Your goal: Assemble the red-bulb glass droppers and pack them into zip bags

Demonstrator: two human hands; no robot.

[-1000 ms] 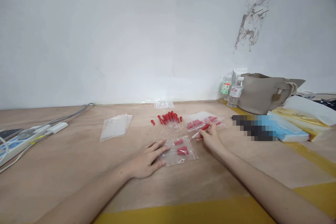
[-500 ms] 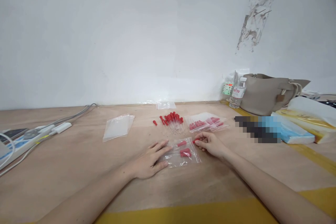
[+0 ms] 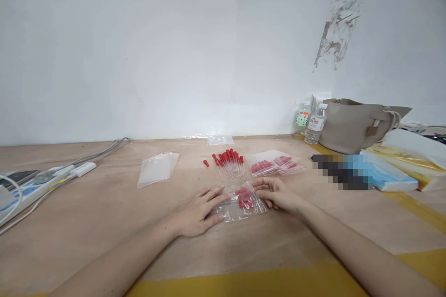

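A clear zip bag [image 3: 232,213] lies flat on the wooden table with several red rubber dropper bulbs [image 3: 245,198] inside. My left hand [image 3: 200,211] rests on the bag's left part, fingers spread and palm down. At the bag's right edge, where the mouth is, my right hand [image 3: 273,192] touches the plastic with fingers stretched toward the bulbs; no bulb shows in it. Beyond the bag, several glass droppers with red bulbs [image 3: 230,158] lie fanned out. One loose red bulb [image 3: 206,163] sits to their left.
Filled bags of red bulbs [image 3: 273,163] lie behind my right hand. Flat zip bags [image 3: 158,170] are at left, near a power strip [image 3: 38,185] with cables. Two bottles [image 3: 315,125], a grey handbag [image 3: 351,125] and a blue packet [image 3: 392,176] stand or lie at right.
The red bulb that my right hand held at the bag's mouth is now inside with the others. My right fingers have straightened and moved slightly left. My left hand has stayed in place.
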